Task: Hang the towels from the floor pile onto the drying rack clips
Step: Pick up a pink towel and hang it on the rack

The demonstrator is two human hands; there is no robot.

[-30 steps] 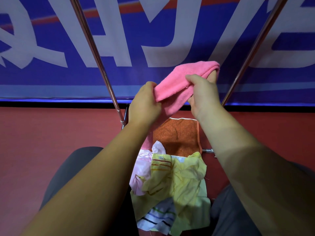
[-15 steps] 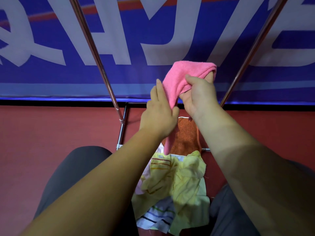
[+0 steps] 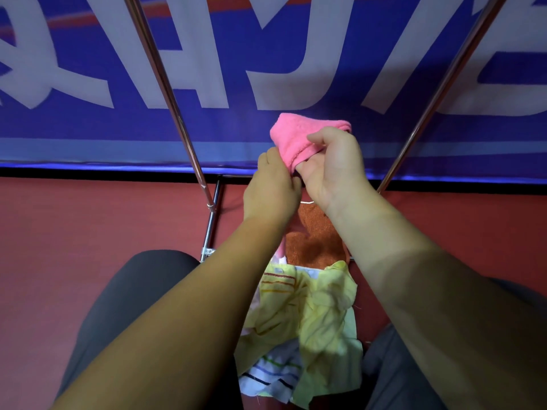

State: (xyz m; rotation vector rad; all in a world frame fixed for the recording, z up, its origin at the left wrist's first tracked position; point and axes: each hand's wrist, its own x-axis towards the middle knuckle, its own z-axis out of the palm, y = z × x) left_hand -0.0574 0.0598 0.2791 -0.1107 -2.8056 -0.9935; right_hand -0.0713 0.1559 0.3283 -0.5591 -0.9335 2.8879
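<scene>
red floor [image 3: 88, 232] below; pink towel [image 3: 299, 134] is held bunched above the floor pile [image 3: 313, 315], gripped by right hand [image 3: 334, 170], edge pinched by left hand [image 3: 270, 190]; it is judged mid-unfolding, a clip, unseen, is needed next

Head-worn view, forward and down

Left hand [image 3: 270, 190]: bare, with a rounded back.
Right hand [image 3: 334, 165]: bare, with a broad back.
Left forearm [image 3: 183, 306]: bare down to the lower edge of the view.
Right forearm [image 3: 429, 291]: bare, with a soft band of shadow above the wrist.
Left trouser leg [image 3: 127, 294]: plain dark grey cloth, smooth over the knee.
Right trouser leg [image 3: 393, 374]: grey cloth, slightly lighter, with soft folds.
</scene>
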